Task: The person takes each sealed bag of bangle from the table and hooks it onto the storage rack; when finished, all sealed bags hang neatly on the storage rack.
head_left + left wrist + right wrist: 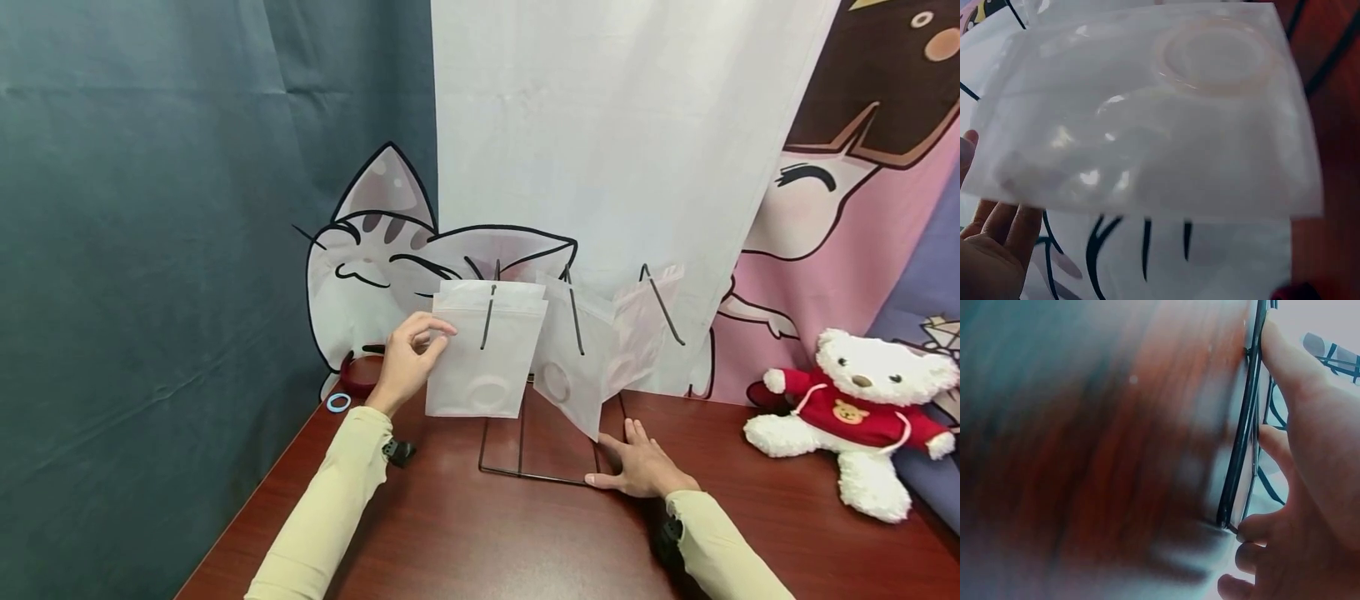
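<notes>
A frosted zip bag with a ring-shaped thing inside hangs from a prong of the black wire rack. My left hand pinches its left edge; in the left wrist view the fingers pass behind the bag and the thumb lies at its edge. A second frosted bag, also with a ring, and a pinkish bag hang from the other prongs. My right hand rests with spread fingers on the rack's base at its right corner; its thumb touches the black rod.
A light blue ring and a dark red headband-like band lie at the table's back left. A white teddy bear in a red hoodie sits at the right. Printed curtains hang behind the brown table.
</notes>
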The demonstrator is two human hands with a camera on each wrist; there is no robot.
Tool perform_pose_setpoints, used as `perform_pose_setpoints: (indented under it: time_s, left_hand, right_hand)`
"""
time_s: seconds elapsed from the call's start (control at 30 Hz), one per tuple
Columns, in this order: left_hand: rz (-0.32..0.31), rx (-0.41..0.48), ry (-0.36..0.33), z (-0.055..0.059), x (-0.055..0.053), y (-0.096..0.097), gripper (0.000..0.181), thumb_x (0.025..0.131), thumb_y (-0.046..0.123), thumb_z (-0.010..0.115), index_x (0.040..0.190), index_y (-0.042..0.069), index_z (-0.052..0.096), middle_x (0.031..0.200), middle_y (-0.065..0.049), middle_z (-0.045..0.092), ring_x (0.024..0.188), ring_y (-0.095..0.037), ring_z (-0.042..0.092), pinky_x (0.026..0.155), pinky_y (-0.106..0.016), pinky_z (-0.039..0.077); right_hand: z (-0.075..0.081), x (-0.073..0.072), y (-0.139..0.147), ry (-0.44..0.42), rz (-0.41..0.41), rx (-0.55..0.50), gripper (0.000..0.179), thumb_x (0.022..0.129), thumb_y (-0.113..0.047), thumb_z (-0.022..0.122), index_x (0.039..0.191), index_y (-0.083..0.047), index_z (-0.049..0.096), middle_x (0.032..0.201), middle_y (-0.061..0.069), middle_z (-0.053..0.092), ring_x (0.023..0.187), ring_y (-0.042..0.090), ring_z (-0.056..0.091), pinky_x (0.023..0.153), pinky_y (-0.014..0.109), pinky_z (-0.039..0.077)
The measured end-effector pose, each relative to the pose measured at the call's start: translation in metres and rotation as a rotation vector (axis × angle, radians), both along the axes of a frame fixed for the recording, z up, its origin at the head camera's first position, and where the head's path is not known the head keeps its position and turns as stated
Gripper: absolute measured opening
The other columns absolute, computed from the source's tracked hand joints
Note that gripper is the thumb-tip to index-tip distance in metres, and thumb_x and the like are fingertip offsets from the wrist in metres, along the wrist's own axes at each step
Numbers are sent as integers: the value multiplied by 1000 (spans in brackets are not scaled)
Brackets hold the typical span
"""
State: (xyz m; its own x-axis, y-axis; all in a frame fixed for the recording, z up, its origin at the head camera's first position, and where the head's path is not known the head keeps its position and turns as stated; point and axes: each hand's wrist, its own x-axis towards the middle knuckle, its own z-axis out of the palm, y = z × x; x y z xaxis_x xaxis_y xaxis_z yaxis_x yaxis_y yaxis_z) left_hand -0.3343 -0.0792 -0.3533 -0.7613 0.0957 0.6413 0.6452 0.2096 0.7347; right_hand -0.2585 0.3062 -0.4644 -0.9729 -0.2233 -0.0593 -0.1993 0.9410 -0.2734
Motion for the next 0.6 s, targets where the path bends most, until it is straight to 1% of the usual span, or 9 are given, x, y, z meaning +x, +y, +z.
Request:
perform_pose_setpoints:
  time_s: [0.03,0.1,0.2,0.27,0.33,0.4,0.47,0.53,0.6]
  left_hand:
    - [3,-7,-2,-3,2,-4,15,95,-1,68,100,6,80,112,-12,70,85,-9,68,79,-18,52]
    - [19,-24,1,-9,5,-11,16,94,-2,68,98,6,80,110,-11,71,96,-12,73,86,-18,55]
    - [42,-58,14,-20,10,-22,17,93,-5,67,95,7,81,109,-10,73,96,-15,76,86,-17,56]
    - [59,-93,12,-30,14,-31,18,93,-5,67,95,6,81,108,-9,74,96,-15,74,86,-20,58]
    - [80,-145,-7,-40,18,-40,18,94,-4,67,94,8,80,105,-6,74,94,-16,74,84,-22,58]
    - [109,-244,-53,-50,23,-50,18,95,-2,67,94,11,80,102,-4,74,92,-17,73,82,-27,59]
    - [112,-389,-126,-59,25,-60,16,96,2,67,95,13,79,98,-1,75,87,-17,72,79,-31,57]
    - [84,-562,-203,-66,28,-68,13,97,7,68,97,14,79,94,0,76,82,-16,70,77,-32,54]
    - [20,-710,-260,-72,31,-73,11,98,10,68,100,12,79,93,2,77,83,-11,65,77,-33,53]
  right_hand:
    - [1,0,0,3,3,5,89,87,-59,79,150,-1,55,155,53,26,151,66,21,114,78,30]
    - [1,0,0,9,5,5,88,87,-59,79,150,-2,55,156,53,26,151,66,21,114,78,30]
    - [2,1,0,18,14,11,87,88,-59,78,150,-2,55,155,53,26,150,66,22,113,78,31]
    - [3,1,1,15,15,8,87,88,-59,78,150,-2,55,155,53,25,150,66,22,114,77,31]
    - [3,0,0,11,16,11,87,89,-59,78,151,-2,55,155,53,25,150,66,21,114,77,31]
    - [2,0,0,10,17,13,87,89,-59,77,151,-2,54,155,53,25,150,66,21,114,76,31]
    - [2,0,0,7,18,18,87,89,-59,77,151,-2,54,155,53,25,150,66,21,114,76,31]
    - [1,-1,0,-4,18,23,87,90,-59,76,152,-2,53,156,53,24,151,66,21,114,76,31]
    - [1,-2,1,-23,17,24,87,91,-59,76,153,-3,52,157,53,22,151,67,19,115,77,30]
